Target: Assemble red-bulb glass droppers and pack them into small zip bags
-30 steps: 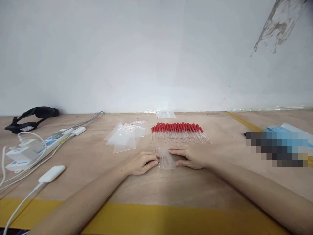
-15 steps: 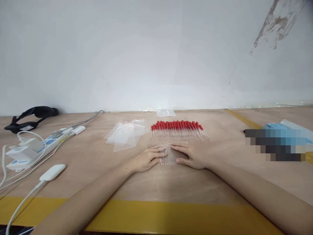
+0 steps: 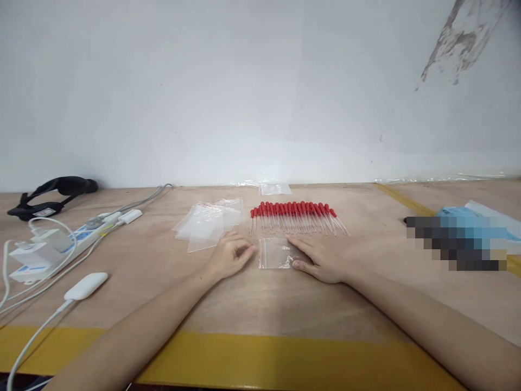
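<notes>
A small clear zip bag (image 3: 274, 253) lies flat on the wooden table (image 3: 285, 304). My right hand (image 3: 321, 258) rests flat on the bag's right edge, fingers stretched out. My left hand (image 3: 228, 256) sits just left of the bag, off it, fingers loosely curled with nothing visible in them. Behind the bag lies a row of several red-capped glass droppers (image 3: 297, 216). A loose pile of clear bags (image 3: 207, 222) lies beyond my left hand.
Another small clear bag (image 3: 275, 188) lies by the wall. A power strip with plugs and cables (image 3: 61, 241) and a white adapter (image 3: 86, 286) fill the left. A black strap (image 3: 52, 193) lies far left. Blue packaging (image 3: 476, 222) is at the right.
My left hand has drawn back to the left, off the zip bag. The bag now lies uncovered on its left side. My right hand stays on its right edge.
</notes>
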Demonstrator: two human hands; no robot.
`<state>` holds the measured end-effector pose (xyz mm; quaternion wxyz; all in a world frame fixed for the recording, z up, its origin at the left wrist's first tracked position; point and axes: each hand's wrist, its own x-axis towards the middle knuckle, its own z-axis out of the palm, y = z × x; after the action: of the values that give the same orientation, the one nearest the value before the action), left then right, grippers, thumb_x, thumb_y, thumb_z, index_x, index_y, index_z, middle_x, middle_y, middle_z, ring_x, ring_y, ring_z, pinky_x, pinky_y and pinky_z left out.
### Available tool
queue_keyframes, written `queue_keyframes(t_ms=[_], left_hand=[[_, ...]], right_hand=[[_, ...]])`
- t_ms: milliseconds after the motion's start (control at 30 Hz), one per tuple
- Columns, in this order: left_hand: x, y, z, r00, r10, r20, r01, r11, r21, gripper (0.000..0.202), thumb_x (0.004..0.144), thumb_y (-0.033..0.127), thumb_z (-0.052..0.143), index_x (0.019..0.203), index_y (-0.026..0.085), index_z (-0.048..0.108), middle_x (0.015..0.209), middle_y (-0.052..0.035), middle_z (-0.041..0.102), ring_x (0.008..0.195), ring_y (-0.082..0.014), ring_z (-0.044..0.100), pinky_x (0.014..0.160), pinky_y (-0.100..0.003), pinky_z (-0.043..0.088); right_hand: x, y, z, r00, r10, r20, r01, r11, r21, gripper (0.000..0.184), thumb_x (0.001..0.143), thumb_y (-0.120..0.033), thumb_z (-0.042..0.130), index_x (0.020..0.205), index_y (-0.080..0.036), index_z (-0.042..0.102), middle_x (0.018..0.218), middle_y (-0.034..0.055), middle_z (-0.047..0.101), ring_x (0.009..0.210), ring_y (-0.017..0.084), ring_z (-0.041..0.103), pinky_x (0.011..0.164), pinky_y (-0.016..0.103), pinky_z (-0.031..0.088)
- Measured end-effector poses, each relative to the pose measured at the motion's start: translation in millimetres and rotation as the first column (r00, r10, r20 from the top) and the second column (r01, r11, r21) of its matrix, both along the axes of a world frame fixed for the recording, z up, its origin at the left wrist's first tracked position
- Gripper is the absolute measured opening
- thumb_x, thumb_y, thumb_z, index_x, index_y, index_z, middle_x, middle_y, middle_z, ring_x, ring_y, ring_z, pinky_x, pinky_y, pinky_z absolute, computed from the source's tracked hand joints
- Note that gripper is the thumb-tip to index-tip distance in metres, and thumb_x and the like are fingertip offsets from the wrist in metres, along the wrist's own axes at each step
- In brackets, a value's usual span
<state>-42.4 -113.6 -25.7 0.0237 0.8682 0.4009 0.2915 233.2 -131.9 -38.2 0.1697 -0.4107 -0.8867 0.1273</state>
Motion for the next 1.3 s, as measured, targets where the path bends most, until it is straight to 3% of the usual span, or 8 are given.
queue_keyframes(t_ms=[200, 400, 500, 733, 867, 1000, 1133, 1300], left_hand=[[-2.6, 49.7, 17.0, 0.965, 0.253, 0.066, -0.242, 0.959, -0.147, 0.012, 0.075, 0.028, 0.052, 0.077, 0.019, 0.059, 0.081, -0.0034, 0.062, 0.079, -0.0181, 0.056, 0.073, -0.027, 0.042], [25.1, 107.1, 26.9, 0.895, 0.447, 0.005, -0.399, 0.805, -0.439, 0.032, 0.059, 0.038, 0.068, 0.081, 0.017, 0.057, 0.076, -0.0046, 0.062, 0.074, -0.0204, 0.059, 0.065, -0.027, 0.044], [35.9, 119.3, 26.1, 0.876, 0.482, -0.021, -0.419, 0.739, -0.528, 0.045, 0.043, 0.032, 0.078, 0.078, 0.015, 0.055, 0.07, -0.0047, 0.062, 0.068, -0.0218, 0.06, 0.058, -0.027, 0.045], [42.9, 128.0, 28.0, 0.828, 0.56, -0.034, -0.429, 0.593, -0.682, 0.027, 0.046, 0.006, 0.071, 0.067, 0.011, 0.055, 0.047, -0.0003, 0.053, 0.049, -0.0199, 0.058, 0.048, -0.027, 0.045], [38.3, 117.3, 34.8, 0.806, 0.587, 0.078, -0.386, 0.621, -0.682, 0.047, 0.051, 0.002, 0.066, 0.096, 0.009, 0.053, 0.052, 0.0011, 0.053, 0.052, -0.0198, 0.059, 0.049, -0.028, 0.047], [23.1, 79.9, 32.0, 0.809, 0.484, 0.333, -0.193, 0.754, -0.628, 0.072, 0.063, 0.008, 0.061, 0.125, 0.022, 0.026, 0.068, 0.0048, 0.053, 0.061, -0.0112, 0.061, 0.06, -0.023, 0.051], [8.9, 35.4, 11.4, 0.638, 0.297, 0.711, 0.16, 0.851, -0.5, 0.071, 0.065, 0.02, 0.065, 0.122, 0.025, 0.023, 0.071, 0.0059, 0.053, 0.065, -0.0114, 0.062, 0.068, -0.03, 0.052], [11.3, 9.6, -8.4, 0.578, 0.36, 0.733, 0.115, 0.853, -0.51, 0.063, 0.064, 0.022, 0.066, 0.115, 0.02, 0.028, 0.067, 0.0051, 0.058, 0.068, -0.0109, 0.061, 0.076, -0.029, 0.047]], right_hand=[[-1.6, -0.2, 3.0, 1.0, 0.013, 0.013, -0.013, 1.0, 0.017, 0.067, 0.082, -0.056, 0.034, 0.137, -0.018, 0.024, 0.138, 0.0094, 0.031, 0.123, 0.025, 0.032, 0.1, 0.044, 0.027], [-2.4, -1.3, 3.8, 1.0, 0.014, 0.007, -0.014, 1.0, 0.01, 0.068, 0.082, -0.057, 0.034, 0.137, -0.017, 0.024, 0.138, 0.0094, 0.031, 0.124, 0.025, 0.03, 0.1, 0.042, 0.028], [-2.0, -1.3, 3.5, 1.0, 0.019, 0.0, -0.019, 1.0, 0.014, 0.068, 0.082, -0.057, 0.034, 0.136, -0.017, 0.025, 0.138, 0.0093, 0.031, 0.123, 0.025, 0.031, 0.1, 0.043, 0.028], [-1.5, 0.3, 2.1, 1.0, 0.027, 0.014, -0.028, 0.998, 0.048, 0.066, 0.082, -0.055, 0.035, 0.136, -0.018, 0.025, 0.138, 0.0096, 0.031, 0.122, 0.026, 0.033, 0.099, 0.045, 0.028], [-1.4, 0.9, 2.0, 1.0, 0.026, 0.011, -0.026, 0.999, 0.046, 0.067, 0.082, -0.056, 0.034, 0.136, -0.016, 0.026, 0.138, 0.0108, 0.031, 0.122, 0.027, 0.033, 0.099, 0.045, 0.028], [-1.3, 0.9, 3.0, 0.999, 0.036, 0.01, -0.036, 0.999, 0.037, 0.067, 0.082, -0.056, 0.034, 0.136, -0.017, 0.025, 0.138, 0.0102, 0.031, 0.122, 0.027, 0.032, 0.099, 0.045, 0.028], [-1.8, 0.2, 4.4, 0.999, 0.034, 0.012, -0.035, 0.999, 0.041, 0.066, 0.082, -0.055, 0.035, 0.136, -0.019, 0.025, 0.138, 0.0095, 0.032, 0.122, 0.027, 0.033, 0.098, 0.045, 0.028], [-3.0, -1.7, 6.8, 0.999, 0.008, 0.037, -0.009, 0.999, 0.036, 0.067, 0.082, -0.056, 0.034, 0.136, -0.017, 0.026, 0.136, 0.0111, 0.033, 0.121, 0.027, 0.035, 0.098, 0.045, 0.027]])
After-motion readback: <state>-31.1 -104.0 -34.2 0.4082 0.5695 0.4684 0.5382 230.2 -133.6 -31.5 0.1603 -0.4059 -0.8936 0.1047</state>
